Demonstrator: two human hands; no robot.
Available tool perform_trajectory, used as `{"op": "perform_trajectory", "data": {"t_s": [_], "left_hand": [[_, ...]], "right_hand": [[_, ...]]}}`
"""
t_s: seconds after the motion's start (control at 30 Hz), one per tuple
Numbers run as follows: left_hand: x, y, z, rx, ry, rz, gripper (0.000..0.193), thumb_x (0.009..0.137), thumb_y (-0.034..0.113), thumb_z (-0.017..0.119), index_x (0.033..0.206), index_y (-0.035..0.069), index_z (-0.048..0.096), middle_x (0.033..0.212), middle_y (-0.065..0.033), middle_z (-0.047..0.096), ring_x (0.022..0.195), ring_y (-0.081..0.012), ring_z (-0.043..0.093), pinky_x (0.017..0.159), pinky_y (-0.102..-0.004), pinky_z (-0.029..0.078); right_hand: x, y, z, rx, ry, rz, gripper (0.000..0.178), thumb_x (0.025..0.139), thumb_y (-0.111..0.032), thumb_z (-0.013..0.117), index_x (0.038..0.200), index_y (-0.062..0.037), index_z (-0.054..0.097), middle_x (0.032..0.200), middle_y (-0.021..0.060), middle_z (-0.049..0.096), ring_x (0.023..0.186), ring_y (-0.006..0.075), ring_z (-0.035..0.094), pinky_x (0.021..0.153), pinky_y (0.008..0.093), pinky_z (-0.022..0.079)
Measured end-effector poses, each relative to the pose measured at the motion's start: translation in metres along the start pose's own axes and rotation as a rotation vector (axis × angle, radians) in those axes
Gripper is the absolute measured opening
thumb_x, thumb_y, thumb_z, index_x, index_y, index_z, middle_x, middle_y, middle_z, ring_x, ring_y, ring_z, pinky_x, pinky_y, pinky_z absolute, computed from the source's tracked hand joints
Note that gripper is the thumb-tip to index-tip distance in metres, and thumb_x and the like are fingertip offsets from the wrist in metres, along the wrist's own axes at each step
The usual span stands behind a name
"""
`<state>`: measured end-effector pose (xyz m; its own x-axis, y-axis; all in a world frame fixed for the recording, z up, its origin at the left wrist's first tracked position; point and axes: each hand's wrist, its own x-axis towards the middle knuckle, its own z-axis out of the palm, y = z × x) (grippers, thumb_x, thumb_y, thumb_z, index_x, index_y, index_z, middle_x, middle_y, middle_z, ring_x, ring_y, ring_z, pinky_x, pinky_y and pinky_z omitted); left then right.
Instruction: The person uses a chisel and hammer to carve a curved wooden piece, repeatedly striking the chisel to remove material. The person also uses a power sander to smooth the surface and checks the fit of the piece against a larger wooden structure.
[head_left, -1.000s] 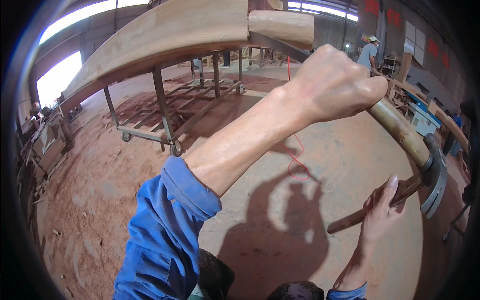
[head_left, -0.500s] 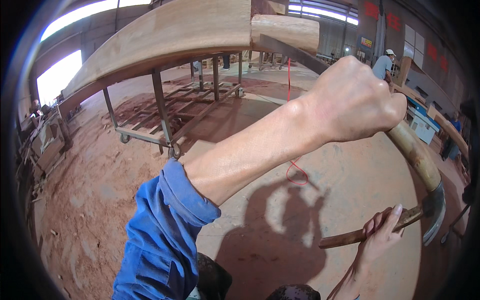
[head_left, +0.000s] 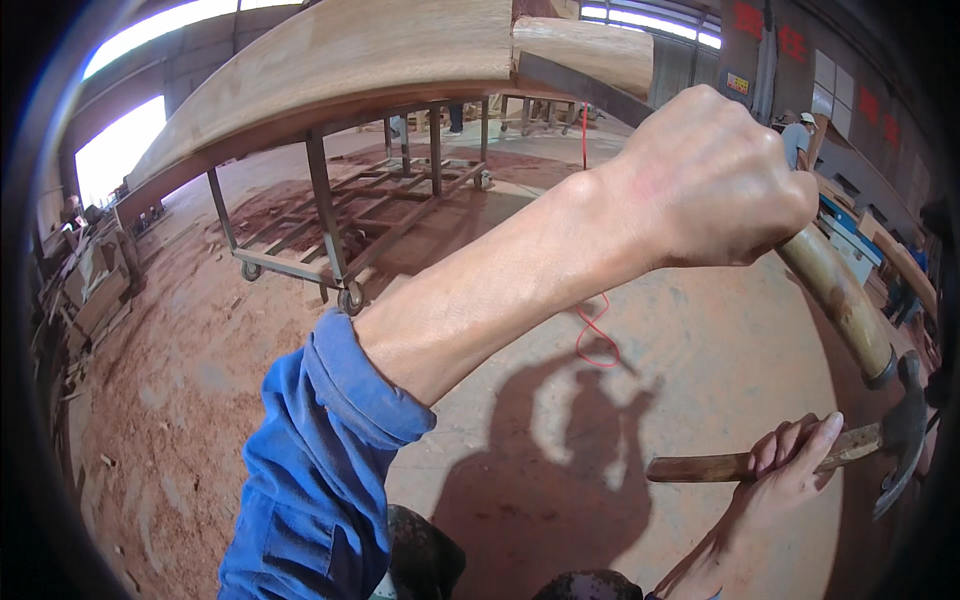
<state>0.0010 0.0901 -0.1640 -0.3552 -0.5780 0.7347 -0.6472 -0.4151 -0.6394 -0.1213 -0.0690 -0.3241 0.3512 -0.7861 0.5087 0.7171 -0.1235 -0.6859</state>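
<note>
**Clamped the chisel up high, gripped the hammer down low!**

Clenched the left hand (head_left: 715, 185) tight, with fingers curled fully round the chisel (head_left: 838, 305), leaving its thick wooden handle jutting out to lower right. Pointed its dark blade (head_left: 578, 88) the other way, up to the underside of a short wood block (head_left: 590, 52). Down at lower right, wrapped the right hand (head_left: 790, 465) snugly round the hammer (head_left: 905, 430), thumb angled up by its wooden handle. Held the hammer's head right beside the chisel's end; couldn't tell whether touching. Had a long pale board (head_left: 350, 65) up ahead, next to the block and above a wheeled metal cart (head_left: 323, 195). Spotted a red cord (head_left: 605, 362) looped below, and a co-worker (head_left: 797, 142) far right!
</note>
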Motion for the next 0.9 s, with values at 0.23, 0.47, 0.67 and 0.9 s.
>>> {"op": "perform_trajectory", "data": {"t_s": [0.23, 0.47, 0.67, 0.9], "left_hand": [[0.004, -0.004, 0.0, -0.049, 0.073, 0.033, 0.009, 0.063, 0.014, 0.067, 0.063, 0.005, 0.065, 0.057, -0.0154, 0.063, 0.054, -0.03, 0.066, 0.044, -0.0388, 0.049], [0.003, -0.007, 0.003, -0.032, 0.082, 0.058, 0.007, 0.063, 0.015, 0.068, 0.065, 0.008, 0.068, 0.058, -0.0143, 0.064, 0.055, -0.0292, 0.067, 0.044, -0.0386, 0.049], [0.002, -0.01, 0.009, 0.019, 0.052, 0.022, 0.007, 0.065, 0.015, 0.069, 0.067, 0.009, 0.069, 0.061, -0.0151, 0.065, 0.058, -0.0302, 0.068, 0.048, -0.0384, 0.052], [0.008, -0.01, 0.01, 0.051, 0.02, -0.065, 0.005, 0.066, 0.016, 0.069, 0.067, 0.011, 0.07, 0.063, -0.0145, 0.066, 0.061, -0.0304, 0.069, 0.052, -0.0391, 0.053]], "right_hand": [[0.0, -0.006, 0.009, 0.011, 0.078, -0.037, 0.039, 0.104, -0.035, 0.045, 0.074, -0.0135, 0.034, 0.055, -0.0046, 0.025, 0.041, 0.0038, 0.022, 0.035, 0.021, 0.021], [-0.005, -0.008, 0.028, 0.043, 0.099, 0.051, 0.039, 0.102, -0.038, 0.05, 0.073, -0.0141, 0.039, 0.057, -0.0047, 0.029, 0.044, 0.0044, 0.027, 0.04, 0.0214, 0.023], [0.006, 0.009, 0.022, -0.256, 0.023, -0.139, 0.037, 0.102, -0.032, 0.052, 0.074, -0.0108, 0.042, 0.056, -0.0048, 0.032, 0.045, 0.0032, 0.029, 0.039, 0.0207, 0.021], [0.019, 0.005, 0.006, -0.196, -0.103, -0.055, 0.031, 0.102, -0.026, 0.054, 0.078, -0.0095, 0.042, 0.058, -0.0031, 0.037, 0.043, 0.0031, 0.03, 0.038, 0.0207, 0.024]]}}
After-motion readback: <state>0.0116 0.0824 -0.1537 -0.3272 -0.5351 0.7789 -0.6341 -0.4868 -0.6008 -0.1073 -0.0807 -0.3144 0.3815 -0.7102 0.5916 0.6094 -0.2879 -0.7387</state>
